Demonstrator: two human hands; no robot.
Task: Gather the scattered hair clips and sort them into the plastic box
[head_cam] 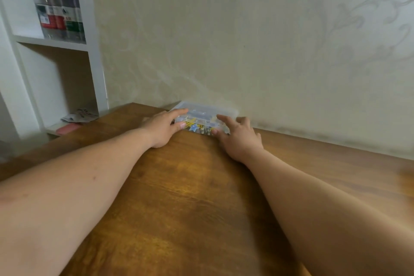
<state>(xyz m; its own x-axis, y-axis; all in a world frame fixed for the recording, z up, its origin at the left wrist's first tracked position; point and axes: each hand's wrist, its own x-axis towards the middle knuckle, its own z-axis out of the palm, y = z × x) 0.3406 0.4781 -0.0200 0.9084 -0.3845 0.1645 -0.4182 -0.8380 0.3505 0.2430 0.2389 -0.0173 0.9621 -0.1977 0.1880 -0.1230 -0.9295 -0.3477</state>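
One box sat at the table's far edge, near the far left corner, with its back against the wall. It was flat, rectangular and made of clear plastic with rounded corners. The picture was too blurred there to tell whether its lid was shut.

Clips showed through the near side as small yellow, blue and silvery shapes packed together. They were too small and smeared to count.

Two bare hands reached to the box, one at each end. The left hand lay at the left end, its fingers fairly straight, forefinger stretched along the top edge and thumb against the near side. The right hand lay at the right end, fingers spread and nearly straight, forefinger on the top and thumb at the near side. Neither hand was curled round the box. Both forearms stretched across the table, which was brown wood with a visible grain and a dull shine.

The wall was pale cream with a faint grey scroll pattern. Beyond the table's left edge stood a white shelf. Its upper compartment held three clear plastic bottles, two with red caps and one with a green cap. The lower compartment held one crumpled printed paper and, near it, one flat pink thing
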